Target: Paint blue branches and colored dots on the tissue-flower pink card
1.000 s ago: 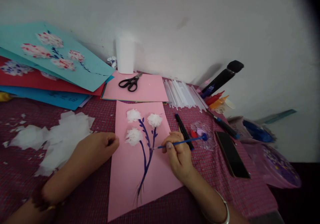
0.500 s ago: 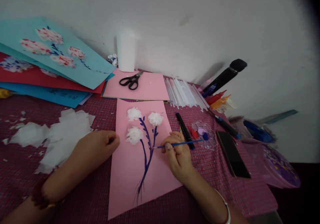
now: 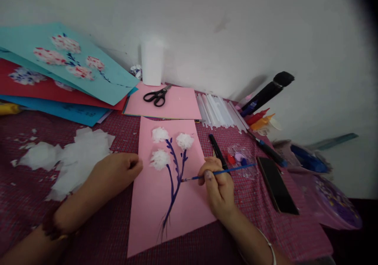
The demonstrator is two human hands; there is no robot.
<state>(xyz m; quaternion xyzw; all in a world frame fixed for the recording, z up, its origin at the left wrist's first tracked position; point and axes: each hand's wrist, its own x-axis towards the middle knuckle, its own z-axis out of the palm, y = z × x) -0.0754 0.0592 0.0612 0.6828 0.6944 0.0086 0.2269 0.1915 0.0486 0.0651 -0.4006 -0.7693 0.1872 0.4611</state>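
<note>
A pink sheet of paper [image 3: 153, 217] lies before me with white tissue flowers [image 3: 160, 159] and dark purple painted stems [image 3: 172, 200]. In my right hand [image 3: 218, 186] is a thin blue paintbrush [image 3: 221, 172], pinched between thumb and fingers. Its tip meets the paper, or hovers just over it, beside the right-hand stem. My left hand [image 3: 121, 170] is curled at the sheet's left edge, its fingers mostly hidden from view. Right of the brush hand sits a clear plastic palette [image 3: 246, 154] with red, lilac and dark blue paint.
Black scissors [image 3: 156, 96] rest on stacked pink paper [image 3: 183, 103] at the back. White tissue pieces [image 3: 79, 158] lie left. Finished flower pictures [image 3: 115, 84] lean against the wall. White sticks [image 3: 218, 109], a black marker [image 3: 217, 149] and a phone [image 3: 277, 186] are to the right.
My right hand has moved slightly right and down with the paintbrush, its tip now lower along the stem. My left hand has stayed at the paper's edge.
</note>
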